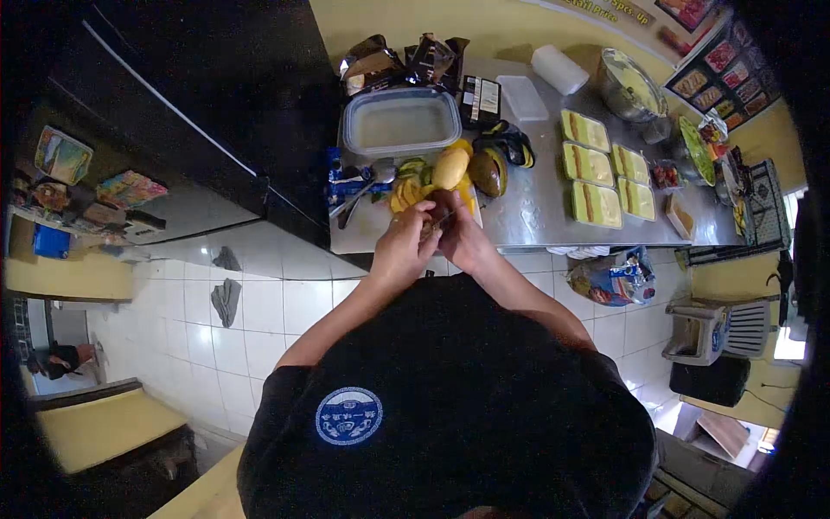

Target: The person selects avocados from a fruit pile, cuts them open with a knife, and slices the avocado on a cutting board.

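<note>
Step in hand, by judgement: mango preparation over cutting board (353, 241), front-left corner of counter (529, 206). Peeled mango (451, 167) just beyond hands, beside yellow slices (401, 197). Left hand (405, 243), right hand (468, 244) together; fingers curled narrow, held item cannot be told. Next move likely calls for steady grip.

"Where were the hands?"
"Close together at the counter's (540, 227) near edge, the left hand (403, 246) beside the right hand (467, 244). Anything between them was too dark to make out."
"And just beyond?"
"A pale mango (451, 169) by yellow slices (405, 194) on a white board (354, 242). A clear tub (402, 147) stood behind."
"To the right?"
"Five filled trays (596, 204), and a bowl (616, 97) past them."
</note>
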